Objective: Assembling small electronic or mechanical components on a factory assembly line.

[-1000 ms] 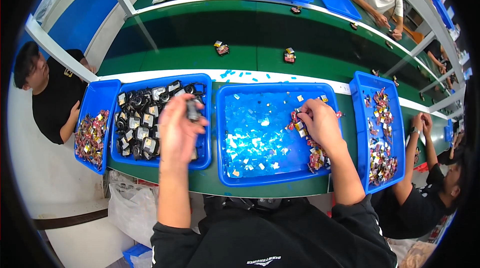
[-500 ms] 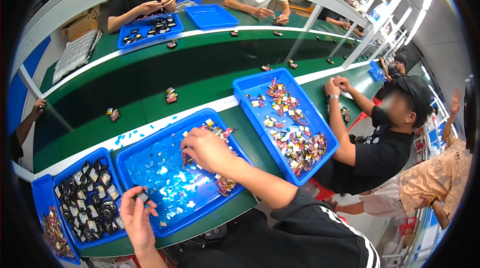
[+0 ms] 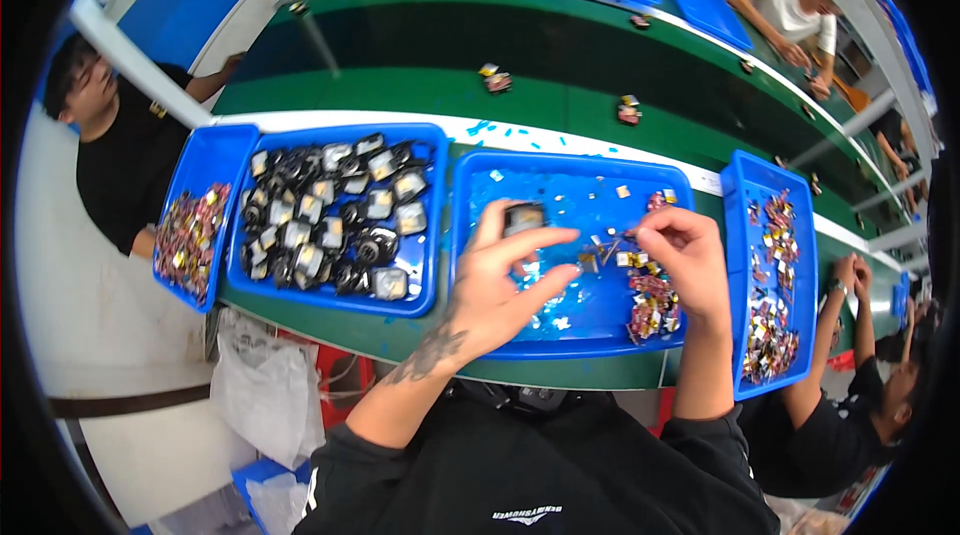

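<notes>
One black casing with a dark, squarish face sits among the fingers of the left hand, in front of the left half of the middle blue tray. The thumb and forefinger of that hand stand wide apart, pointing rightward, so the other fingers seem to keep the casing; just where they press is hidden. The right hand is narrow, its thumb and forefinger drawn together at the tray's right side; whether they pinch anything I cannot tell.

The casing looks light and stiff, probably moulded plastic, and its smooth face could slide or smudge under a fingertip. A grip on its opposite edges, clear of the face, would likely be safest. Similar black casings crowd the blue tray to the left.

Near the right hand lies a heap of small red, yellow and white components. They look feather-light and fragile, with uneven outlines that may snag on each other, so a fingertip hold on the rim of a single piece seems better than a squeeze. The blue film scraps on the white ledge look thin, slick and easily shifted.
</notes>
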{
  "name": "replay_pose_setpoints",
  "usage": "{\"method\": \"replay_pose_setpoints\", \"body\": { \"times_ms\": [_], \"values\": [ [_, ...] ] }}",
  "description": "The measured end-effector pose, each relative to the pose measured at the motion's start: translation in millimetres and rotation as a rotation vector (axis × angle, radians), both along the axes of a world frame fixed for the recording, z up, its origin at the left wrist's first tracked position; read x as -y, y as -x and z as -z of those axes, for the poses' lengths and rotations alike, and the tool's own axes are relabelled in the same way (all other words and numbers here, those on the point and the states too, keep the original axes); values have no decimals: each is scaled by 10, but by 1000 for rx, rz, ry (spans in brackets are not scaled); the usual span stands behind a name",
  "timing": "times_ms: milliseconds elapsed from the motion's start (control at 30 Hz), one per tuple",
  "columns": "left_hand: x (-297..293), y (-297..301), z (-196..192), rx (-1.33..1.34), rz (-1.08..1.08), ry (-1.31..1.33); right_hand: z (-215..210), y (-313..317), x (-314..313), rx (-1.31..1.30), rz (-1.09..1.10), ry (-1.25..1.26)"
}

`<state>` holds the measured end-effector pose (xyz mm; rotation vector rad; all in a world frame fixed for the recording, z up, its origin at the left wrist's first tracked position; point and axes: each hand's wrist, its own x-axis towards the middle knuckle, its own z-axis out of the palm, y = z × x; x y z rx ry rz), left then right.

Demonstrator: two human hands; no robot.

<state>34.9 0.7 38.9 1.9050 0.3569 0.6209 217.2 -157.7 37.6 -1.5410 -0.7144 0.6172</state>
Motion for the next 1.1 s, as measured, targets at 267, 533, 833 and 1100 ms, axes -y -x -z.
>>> {"method": "replay_pose_setpoints", "body": {
  "times_ms": [267, 533, 833, 1100],
  "values": [
    [41, -201, 7, -107, 108, -22, -50, 230, -110, -85, -26, 9],
    [117, -285, 288, 109, -8, 406, -45, 443, -168, 512, 172, 91],
    [125, -180, 275, 120, -33, 743, -38, 321, -138, 732, 296, 204],
    [284, -143, 184, 142, -46, 928, 35, 642, -191, 215, 115, -10]
  ]
}}
